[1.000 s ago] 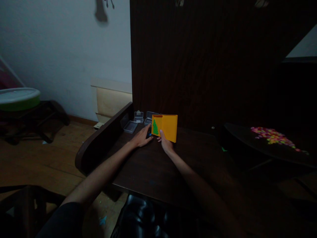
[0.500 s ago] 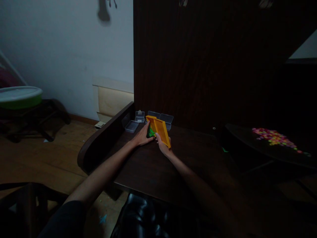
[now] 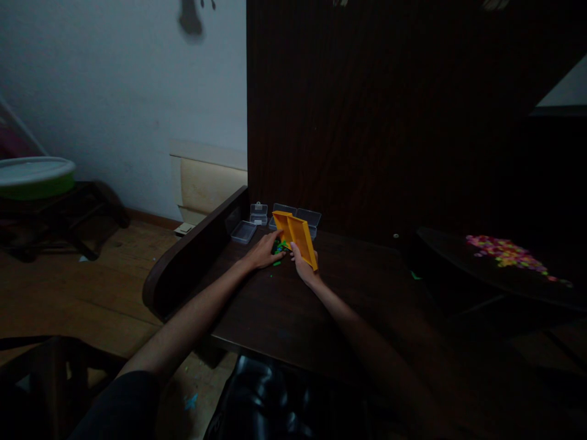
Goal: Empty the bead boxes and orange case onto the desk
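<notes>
My right hand (image 3: 302, 264) grips the near right side of an orange divided tray (image 3: 301, 238), which stands steeply tilted over the dark wooden tabletop (image 3: 275, 311). Small green pieces (image 3: 279, 248) lie beneath the tray's left side, and a few are scattered on the wood toward me. Beside them rests my left hand (image 3: 263, 252), fingers spread and curved around the pile, fingertips close to the tray's lower left edge. The pieces are too small to name.
Behind the hands stand open clear plastic boxes: a low one (image 3: 243, 232), a small one (image 3: 258, 215) and a wider one (image 3: 308, 217) partly hidden by the tray. A raised wooden side (image 3: 192, 250) bounds the left. Colourful small pieces (image 3: 509, 253) lie on a dark surface at right.
Green pieces that were sliding down inside the tray now lie on the tabletop, some spread toward me. The tray has shifted slightly, and both hands have stayed nearly in place.
</notes>
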The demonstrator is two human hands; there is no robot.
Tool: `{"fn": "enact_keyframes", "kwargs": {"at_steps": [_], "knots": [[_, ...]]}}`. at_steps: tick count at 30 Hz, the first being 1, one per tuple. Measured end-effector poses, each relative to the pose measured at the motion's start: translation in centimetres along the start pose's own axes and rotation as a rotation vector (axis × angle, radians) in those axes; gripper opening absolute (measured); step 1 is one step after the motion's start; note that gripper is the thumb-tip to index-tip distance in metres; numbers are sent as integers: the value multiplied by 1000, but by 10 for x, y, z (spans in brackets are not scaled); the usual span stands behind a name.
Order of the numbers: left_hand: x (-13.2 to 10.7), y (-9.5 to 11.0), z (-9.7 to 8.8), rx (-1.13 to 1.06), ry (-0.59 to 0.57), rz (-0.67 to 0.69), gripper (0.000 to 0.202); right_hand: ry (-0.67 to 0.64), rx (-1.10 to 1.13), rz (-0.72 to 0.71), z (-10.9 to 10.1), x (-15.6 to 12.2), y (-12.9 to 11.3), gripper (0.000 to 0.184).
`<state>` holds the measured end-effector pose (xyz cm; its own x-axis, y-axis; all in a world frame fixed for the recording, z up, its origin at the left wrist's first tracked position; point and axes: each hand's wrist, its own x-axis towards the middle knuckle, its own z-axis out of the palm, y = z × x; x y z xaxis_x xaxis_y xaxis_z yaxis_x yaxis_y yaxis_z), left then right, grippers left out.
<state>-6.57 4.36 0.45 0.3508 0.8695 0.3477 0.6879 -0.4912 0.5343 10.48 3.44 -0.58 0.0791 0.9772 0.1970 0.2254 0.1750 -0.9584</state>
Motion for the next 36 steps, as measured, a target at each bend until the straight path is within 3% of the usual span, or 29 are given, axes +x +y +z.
{"fn": "enact_keyframes", "kwargs": {"at_steps": [5, 14, 23, 29, 33, 36], "knots": [[-1, 2, -3, 25, 5, 41, 63, -13, -11, -104, -1, 0, -2, 41], [0, 3, -4, 52, -38, 51, 43, 12, 1, -43, -9, -8, -21, 47], [-1, 4, -5, 41, -23, 62, 50, 1, -42, -104, -13, -4, -20, 41], [0, 7, -4, 50, -14, 22, 43, 16, -55, -81, -15, -4, -18, 42], [-2, 8, -9, 14, -20, -2, 65, 29, -89, -125, -16, 0, -14, 42], [-7, 5, -18, 22, -147, 79, 98, 51, -118, -144, -25, 4, -12, 41]]}}
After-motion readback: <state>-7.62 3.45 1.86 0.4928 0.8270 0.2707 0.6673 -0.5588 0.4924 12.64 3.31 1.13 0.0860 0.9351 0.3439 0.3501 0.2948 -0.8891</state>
